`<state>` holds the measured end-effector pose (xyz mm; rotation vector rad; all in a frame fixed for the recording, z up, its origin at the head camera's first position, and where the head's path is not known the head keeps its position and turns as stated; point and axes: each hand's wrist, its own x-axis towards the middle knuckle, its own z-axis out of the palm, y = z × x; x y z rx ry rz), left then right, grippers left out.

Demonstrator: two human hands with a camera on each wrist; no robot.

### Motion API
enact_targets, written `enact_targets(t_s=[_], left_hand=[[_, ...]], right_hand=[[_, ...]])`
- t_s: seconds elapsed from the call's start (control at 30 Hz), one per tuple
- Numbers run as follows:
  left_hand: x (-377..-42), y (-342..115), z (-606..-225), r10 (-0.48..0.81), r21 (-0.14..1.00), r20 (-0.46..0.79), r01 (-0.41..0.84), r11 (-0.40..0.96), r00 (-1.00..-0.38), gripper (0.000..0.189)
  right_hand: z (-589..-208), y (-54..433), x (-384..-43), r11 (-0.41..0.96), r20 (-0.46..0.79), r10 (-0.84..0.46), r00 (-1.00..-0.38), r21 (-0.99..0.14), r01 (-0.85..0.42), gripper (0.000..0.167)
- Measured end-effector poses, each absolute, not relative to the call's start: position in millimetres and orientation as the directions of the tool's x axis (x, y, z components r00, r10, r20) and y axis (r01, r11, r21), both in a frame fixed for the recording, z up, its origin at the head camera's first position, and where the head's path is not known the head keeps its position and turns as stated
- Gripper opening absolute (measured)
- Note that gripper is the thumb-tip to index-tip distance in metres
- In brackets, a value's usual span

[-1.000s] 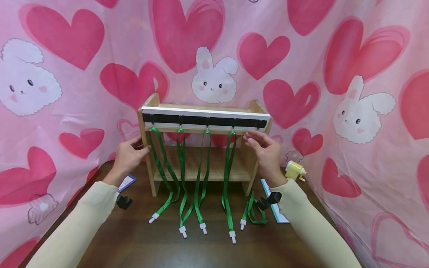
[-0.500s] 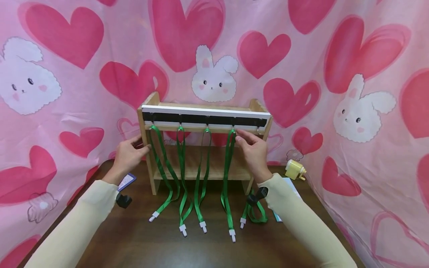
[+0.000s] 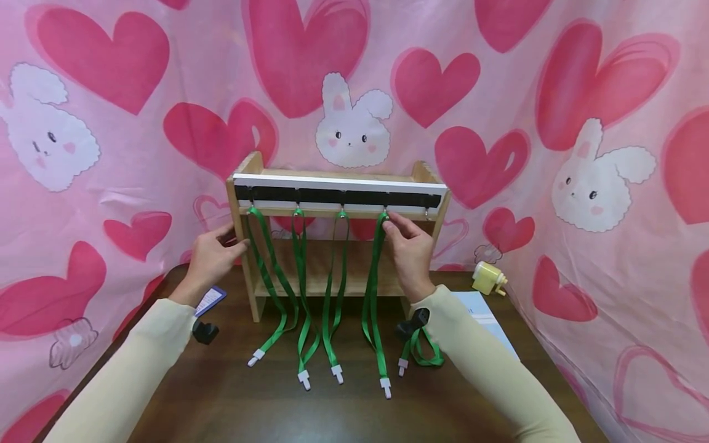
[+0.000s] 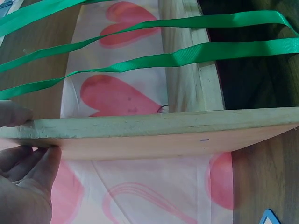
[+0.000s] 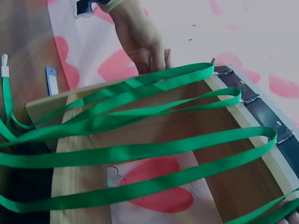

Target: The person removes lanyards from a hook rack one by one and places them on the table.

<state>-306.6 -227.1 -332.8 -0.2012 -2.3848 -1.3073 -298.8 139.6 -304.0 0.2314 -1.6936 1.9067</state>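
Observation:
My left hand (image 3: 210,259) grips the left side panel of a small wooden shelf (image 3: 242,246), its thumb and fingers on either side of the panel edge (image 4: 121,126). A black strip (image 3: 321,195) with several metal hooks runs along the shelf's white front rail. Green lanyards hang from the hooks, their white clips lying on the table. My right hand (image 3: 411,251) pinches the rightmost hanging lanyard (image 3: 372,283) at its top loop, just below its hook. The hook at the far right (image 3: 427,212) carries no lanyard. In the right wrist view, only fingertips of the right hand show.
A folded green lanyard (image 3: 429,357) lies on the dark table (image 3: 310,415) by the right forearm. Farther right are a white and light-blue flat item (image 3: 484,314) and a yellow crank-handled object (image 3: 487,279). A blue-edged card (image 3: 210,300) lies left. Pink heart-print cloth surrounds the table.
My right hand has moved left from near the far-right hook to the top of the rightmost hanging lanyard and taken hold of it. The left hand has stayed on the shelf.

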Motion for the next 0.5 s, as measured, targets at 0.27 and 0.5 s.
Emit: enact_targets(t_s=[0.27, 0.5], left_hand=[[-307.7, -226.7, -332.6, -0.079, 0.777, 0.437, 0.332, 0.535, -0.896, 0.062], [-306.3, -226.9, -336.4, -0.072, 0.77, 0.443, 0.338, 0.542, -0.894, 0.061]], right_hand=[[-307.9, 130.2, -297.8, 0.022, 0.481, 0.356, -0.802, -0.862, -0.507, 0.031], [-315.6, 119.4, -293.9, -0.103, 0.468, 0.331, -0.82, -0.846, -0.524, 0.039]])
